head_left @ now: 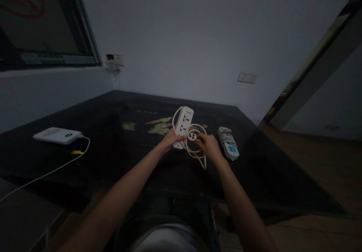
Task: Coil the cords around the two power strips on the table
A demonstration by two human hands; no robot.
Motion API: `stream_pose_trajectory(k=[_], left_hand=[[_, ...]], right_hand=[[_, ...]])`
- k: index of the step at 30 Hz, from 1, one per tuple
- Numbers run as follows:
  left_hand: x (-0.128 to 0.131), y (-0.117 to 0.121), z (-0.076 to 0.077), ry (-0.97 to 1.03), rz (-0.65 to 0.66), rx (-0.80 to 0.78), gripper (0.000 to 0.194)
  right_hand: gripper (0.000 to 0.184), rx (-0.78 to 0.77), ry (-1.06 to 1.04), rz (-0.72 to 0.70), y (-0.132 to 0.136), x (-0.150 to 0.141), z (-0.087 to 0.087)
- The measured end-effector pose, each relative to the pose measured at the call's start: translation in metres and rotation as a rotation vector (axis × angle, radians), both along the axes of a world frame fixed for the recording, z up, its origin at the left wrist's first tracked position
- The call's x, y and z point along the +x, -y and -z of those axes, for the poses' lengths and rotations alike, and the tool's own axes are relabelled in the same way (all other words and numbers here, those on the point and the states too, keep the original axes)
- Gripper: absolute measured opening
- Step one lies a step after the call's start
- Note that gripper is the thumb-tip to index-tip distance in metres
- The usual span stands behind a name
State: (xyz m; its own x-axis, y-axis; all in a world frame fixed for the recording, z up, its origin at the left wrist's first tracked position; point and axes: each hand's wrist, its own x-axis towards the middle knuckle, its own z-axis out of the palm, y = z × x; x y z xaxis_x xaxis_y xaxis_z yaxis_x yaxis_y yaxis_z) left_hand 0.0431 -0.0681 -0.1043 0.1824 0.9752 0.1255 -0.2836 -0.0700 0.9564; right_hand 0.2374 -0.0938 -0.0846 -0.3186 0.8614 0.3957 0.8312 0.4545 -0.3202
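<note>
My left hand (170,139) grips the lower part of a white power strip (185,119), which is tilted above the dark table. Its sockets face me. In my right hand (207,144) is the cord's round white plug (192,136), pinched between the fingers, its pins turned towards me. The plug is just right of the strip. A white cord (202,163) loops around both and hangs below my hands. To the right, a second power strip (231,150) with blue sockets lies on the table, its grey cord (225,135) wound around one end.
On the left of the black table (113,161) lies a white box-shaped device (58,135) with a cable running off the near left edge. A yellow scrap (77,152) is beside it. Wall sockets (247,77) are above the table; a window (48,22) is at left.
</note>
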Motion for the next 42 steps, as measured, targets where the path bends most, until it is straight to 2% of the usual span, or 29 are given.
stream_pose_trajectory(k=[4, 9, 13, 18, 23, 30, 35, 38, 42], left_hand=[[0.004, 0.004, -0.004, 0.007, -0.065, 0.015, 0.057], [0.007, 0.009, -0.009, -0.010, -0.105, 0.050, 0.053], [0.007, 0.007, -0.004, -0.002, -0.125, 0.055, 0.055], [0.006, 0.000, 0.008, 0.071, -0.083, -0.018, 0.057], [0.005, 0.002, 0.005, 0.088, -0.050, 0.007, 0.059], [0.008, 0.009, -0.002, 0.081, -0.044, 0.006, 0.058], [0.008, 0.007, 0.001, 0.051, -0.015, 0.018, 0.059], [0.007, 0.006, 0.002, 0.049, 0.012, 0.055, 0.062], [0.007, 0.005, 0.003, 0.041, -0.013, 0.068, 0.059]], right_hand=[[0.018, -0.048, 0.141, 0.155, 0.005, -0.006, -0.005], [0.022, -0.117, 0.262, 0.256, 0.006, -0.012, -0.010], [0.021, -0.115, 0.323, 0.280, 0.005, -0.014, -0.010], [0.021, -0.123, 0.329, 0.275, 0.006, -0.014, -0.007], [0.023, -0.025, 0.391, 0.253, 0.004, -0.025, -0.005], [0.024, -0.119, 0.251, 0.336, -0.007, -0.023, -0.001], [0.038, -0.273, 0.124, 0.309, -0.020, -0.016, 0.004], [0.047, -0.271, 0.086, 0.319, -0.027, -0.013, 0.007], [0.034, -0.214, 0.058, 0.376, -0.028, -0.007, 0.010]])
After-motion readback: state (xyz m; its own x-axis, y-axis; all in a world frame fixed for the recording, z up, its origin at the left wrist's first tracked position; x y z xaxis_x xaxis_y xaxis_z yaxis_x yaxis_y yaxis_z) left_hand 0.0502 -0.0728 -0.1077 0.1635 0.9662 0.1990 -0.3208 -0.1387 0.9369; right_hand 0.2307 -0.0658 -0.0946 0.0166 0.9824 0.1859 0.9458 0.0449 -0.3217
